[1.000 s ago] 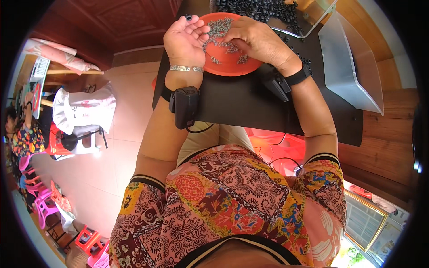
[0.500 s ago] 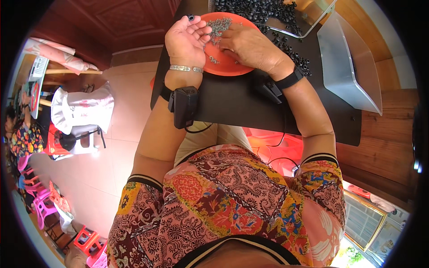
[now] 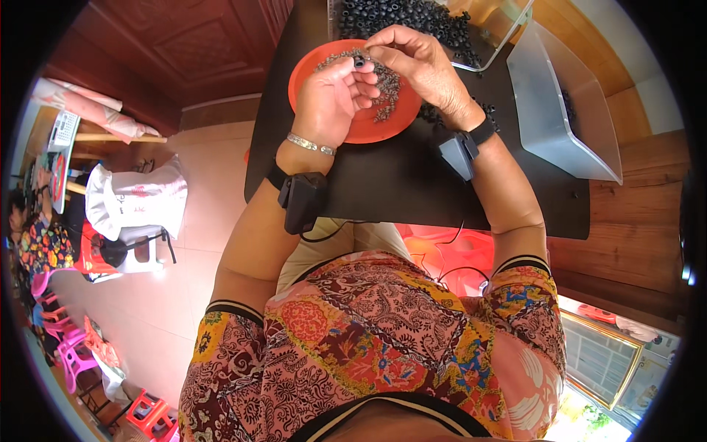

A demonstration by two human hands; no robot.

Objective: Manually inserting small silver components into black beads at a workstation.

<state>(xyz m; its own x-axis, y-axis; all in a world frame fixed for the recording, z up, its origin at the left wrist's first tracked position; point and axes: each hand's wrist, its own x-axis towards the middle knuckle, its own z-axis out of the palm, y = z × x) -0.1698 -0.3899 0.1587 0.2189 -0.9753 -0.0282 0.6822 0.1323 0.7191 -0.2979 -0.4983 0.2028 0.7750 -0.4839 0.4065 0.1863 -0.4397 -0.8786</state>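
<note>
My left hand (image 3: 331,103) is palm up over an orange-red plate (image 3: 403,119), with a small black cylindrical part (image 3: 359,62) pinched at the thumb and index fingertip. A dark hole shows in that part's end. Close beside it is my right hand (image 3: 427,72), thumb and index finger pressed together; whatever they hold is too small to make out. Many tiny grey metal-looking pieces (image 3: 387,99) lie spread on the plate, partly hidden by my left hand.
A clear bin (image 3: 508,37) of many small black parts stands behind the plate on the dark table (image 3: 398,188). More black parts (image 3: 490,114) lie loose near my right wrist. To the right is a tilted translucent bin (image 3: 545,118). A white sack (image 3: 143,191) stands at left.
My right hand has lifted out of the grey pieces and come to the black part. The left hand has turned inward, bringing that part rightward over the plate.
</note>
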